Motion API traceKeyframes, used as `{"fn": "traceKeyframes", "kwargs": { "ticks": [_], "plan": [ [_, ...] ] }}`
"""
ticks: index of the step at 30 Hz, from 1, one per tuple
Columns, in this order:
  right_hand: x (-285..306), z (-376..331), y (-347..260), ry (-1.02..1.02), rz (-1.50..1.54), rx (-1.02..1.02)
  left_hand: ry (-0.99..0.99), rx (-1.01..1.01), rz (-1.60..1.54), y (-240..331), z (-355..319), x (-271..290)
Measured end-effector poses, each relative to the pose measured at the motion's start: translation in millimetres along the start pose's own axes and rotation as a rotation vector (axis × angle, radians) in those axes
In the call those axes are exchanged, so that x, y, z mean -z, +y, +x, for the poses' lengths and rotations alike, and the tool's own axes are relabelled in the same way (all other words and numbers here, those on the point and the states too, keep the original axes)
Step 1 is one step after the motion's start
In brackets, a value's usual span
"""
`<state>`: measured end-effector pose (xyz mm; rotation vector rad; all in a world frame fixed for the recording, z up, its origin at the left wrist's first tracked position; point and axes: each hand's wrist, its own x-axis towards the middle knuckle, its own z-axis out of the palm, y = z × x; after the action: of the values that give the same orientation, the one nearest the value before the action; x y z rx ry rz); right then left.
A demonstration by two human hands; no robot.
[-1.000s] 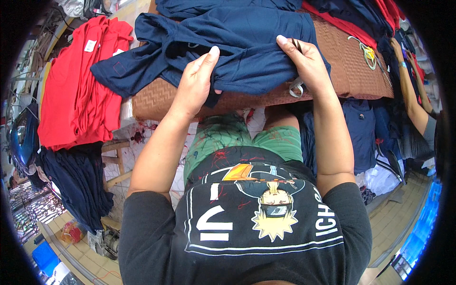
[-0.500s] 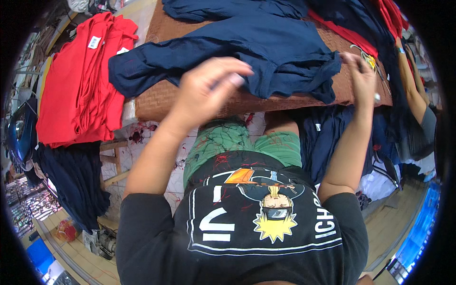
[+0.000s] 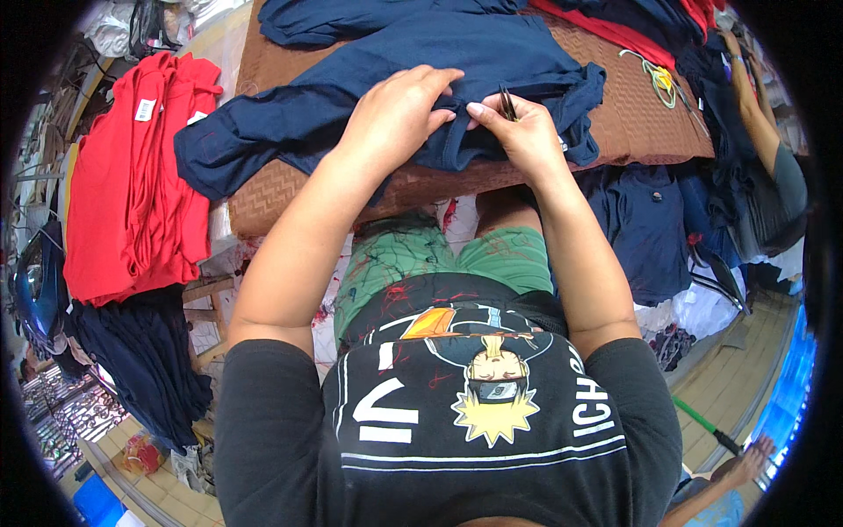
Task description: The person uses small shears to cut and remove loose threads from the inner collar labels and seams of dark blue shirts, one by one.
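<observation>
A navy garment lies spread on a brown woven table in front of me. My left hand presses down on its near edge, fingers curled over a fold of the cloth. Right beside it, my right hand pinches the same edge and holds a small dark pointed tool upright between thumb and fingers. The two hands nearly touch. What kind of tool it is I cannot tell.
A stack of red garments lies to the left, with dark navy ones below it. More navy clothes hang off the table's right side. Another person's arm works at the far right. A green and yellow cord lies on the table.
My hands were wide apart on the garment, the right near the table's right end. Both have come together at the garment's near edge, and the cloth has shifted.
</observation>
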<state>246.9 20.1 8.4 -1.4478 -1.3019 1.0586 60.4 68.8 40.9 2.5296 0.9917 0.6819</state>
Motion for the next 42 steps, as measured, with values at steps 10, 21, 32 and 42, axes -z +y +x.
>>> {"fn": "traceKeyframes", "kwargs": {
  "ticks": [10, 21, 32, 42],
  "plan": [
    [17, -27, -3, -0.019, -0.167, 0.227, 0.273, -0.330, 0.055, 20, -3, -5],
    [25, -31, -22, -0.006, -0.358, 0.310, 0.064, -0.218, -0.084, 17, -3, -27],
    [18, -11, 16, -0.003, -0.607, 0.199, 0.202, 0.014, -0.008, 18, -45, -18],
    [36, -29, 1, 0.063, -0.403, 0.280, -0.153, -0.108, -0.266, 44, -75, 122]
  ]
}}
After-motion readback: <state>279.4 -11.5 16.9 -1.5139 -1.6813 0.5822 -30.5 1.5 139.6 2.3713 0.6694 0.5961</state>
